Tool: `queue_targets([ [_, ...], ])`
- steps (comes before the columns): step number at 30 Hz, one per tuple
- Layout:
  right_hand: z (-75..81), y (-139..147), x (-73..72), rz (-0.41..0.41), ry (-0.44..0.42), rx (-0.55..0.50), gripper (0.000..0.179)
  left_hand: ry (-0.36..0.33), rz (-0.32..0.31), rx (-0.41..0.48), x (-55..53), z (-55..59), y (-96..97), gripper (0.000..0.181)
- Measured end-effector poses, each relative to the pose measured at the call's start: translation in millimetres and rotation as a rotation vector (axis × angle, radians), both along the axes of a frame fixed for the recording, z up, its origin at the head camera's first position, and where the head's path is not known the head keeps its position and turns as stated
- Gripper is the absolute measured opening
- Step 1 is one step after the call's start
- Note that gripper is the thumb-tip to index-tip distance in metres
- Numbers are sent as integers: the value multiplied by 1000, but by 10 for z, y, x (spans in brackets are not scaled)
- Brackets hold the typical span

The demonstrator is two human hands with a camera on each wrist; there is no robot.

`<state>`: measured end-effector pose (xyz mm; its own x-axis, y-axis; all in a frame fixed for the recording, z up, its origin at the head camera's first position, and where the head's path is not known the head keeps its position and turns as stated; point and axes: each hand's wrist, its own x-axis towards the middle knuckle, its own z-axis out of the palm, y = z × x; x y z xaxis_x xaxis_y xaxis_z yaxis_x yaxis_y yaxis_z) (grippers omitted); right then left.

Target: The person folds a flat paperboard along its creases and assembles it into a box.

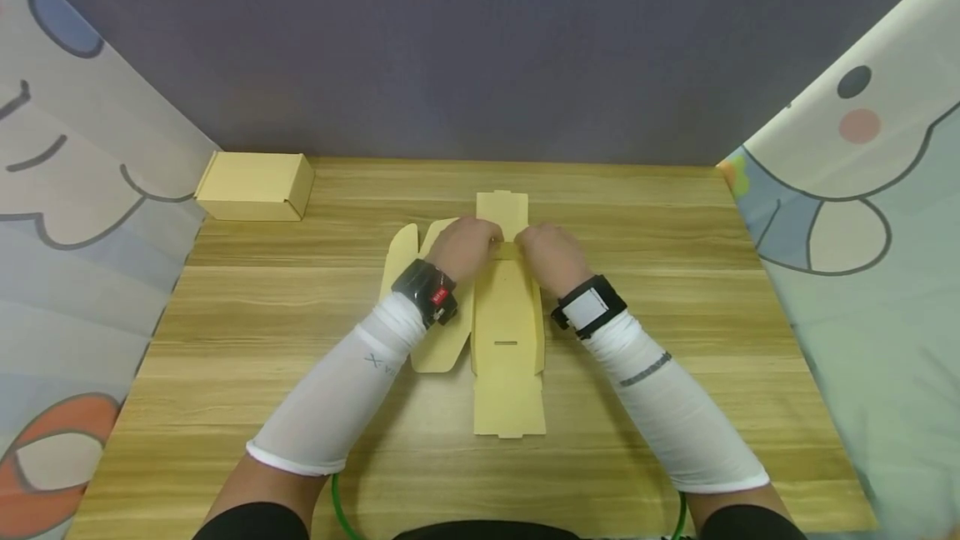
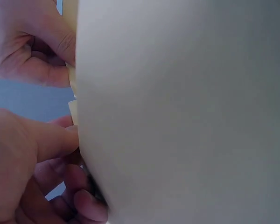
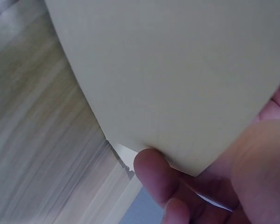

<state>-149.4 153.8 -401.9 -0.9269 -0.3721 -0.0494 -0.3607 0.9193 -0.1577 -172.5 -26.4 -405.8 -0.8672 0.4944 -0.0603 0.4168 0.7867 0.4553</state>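
A partly folded yellow cardboard box (image 1: 507, 307) lies lengthwise in front of me, with a slot near its front end and a flat panel extending towards me. Its wide lid part (image 1: 438, 352) spreads out to the left, partly behind my left arm. At the far end, my left hand (image 1: 462, 248) pinches the left side of the cardboard. Opposite it, my right hand (image 1: 555, 258) pinches the right side near a small cross flap. Up close in the right wrist view, fingers (image 3: 156, 172) grip the lower corner of a raised panel (image 3: 168, 79). A large panel (image 2: 177, 102) blocks most of the left wrist view.
A closed yellow cardboard box (image 1: 255, 182) stands at the table's back left corner. The wooden table (image 1: 675, 273) meets a dark grey wall (image 1: 480, 48) at the back. Printed cloth panels (image 1: 847, 123) flank both sides. Green cords (image 1: 339, 507) hang by the arms.
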Motion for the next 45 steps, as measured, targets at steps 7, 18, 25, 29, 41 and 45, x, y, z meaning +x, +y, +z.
queue_targets([
  [7,-10,8,-11,-7,-23,-15,24,17,0,34,-32,-13,-13,19],
  [18,-5,40,-61,14,-94,-89,21,39,-7,3,-84,-74,-12,16],
  [25,-4,172,-192,-12,-258,-236,30,37,2,-7,-63,-62,3,17],
  [29,-39,283,-353,-137,-321,-329,46,41,11,-16,-42,-51,5,17],
  [41,-145,402,-665,-234,-501,-505,24,44,15,-15,-1,-25,27,20],
  [45,-75,436,-606,-231,-524,-579,58,29,28,-20,-2,-3,7,20],
])
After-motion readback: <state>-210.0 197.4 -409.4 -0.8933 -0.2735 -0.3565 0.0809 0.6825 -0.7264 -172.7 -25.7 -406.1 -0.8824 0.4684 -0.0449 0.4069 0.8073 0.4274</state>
